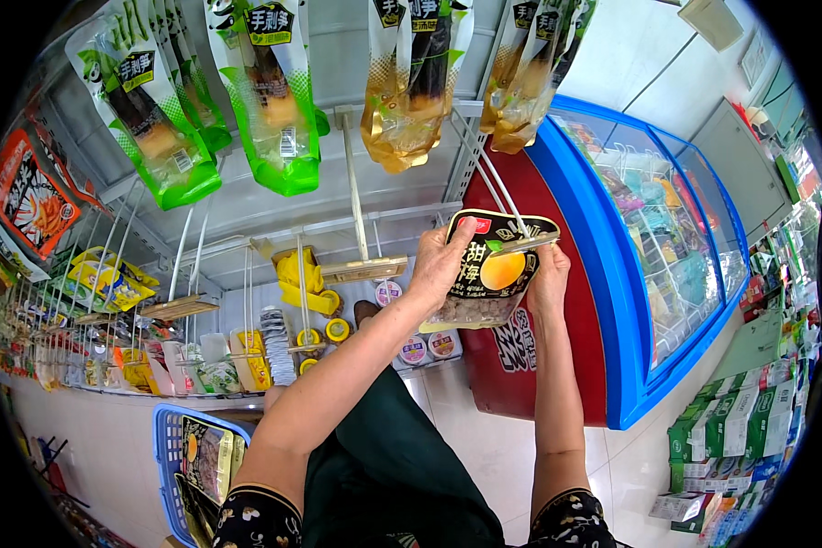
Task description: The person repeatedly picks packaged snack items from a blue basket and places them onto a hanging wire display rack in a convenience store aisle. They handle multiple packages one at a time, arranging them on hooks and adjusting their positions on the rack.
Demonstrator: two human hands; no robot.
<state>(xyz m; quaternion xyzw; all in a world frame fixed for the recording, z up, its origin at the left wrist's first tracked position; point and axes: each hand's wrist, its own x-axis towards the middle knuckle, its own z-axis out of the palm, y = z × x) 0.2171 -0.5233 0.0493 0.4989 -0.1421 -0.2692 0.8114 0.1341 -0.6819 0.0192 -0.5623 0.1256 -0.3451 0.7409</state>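
Note:
A black snack pouch (pixel 473 315) with a yellow fruit picture and a see-through lower part is held up in front of me. My left hand (pixel 438 267) grips its left side, the thumb lying on the front. At its upper right edge, my right hand (pixel 548 281) has closed fingers on the pouch. A white hook prong (pixel 502 187) from the rack reaches the pouch's top; whether it passes through the hang hole I cannot tell. Similar black pouches (pixel 208 457) lie in a blue basket (pixel 166 438) at lower left.
Green-white and gold snack pouches (pixel 269 110) hang above on the rack. Several bare hooks (pixel 356 192) stick out below them. A red and blue glass-topped freezer (pixel 557 338) stands close at right. Tubs (pixel 414 349) sit low behind my arms; cartons (pixel 735 420) are stacked at far right.

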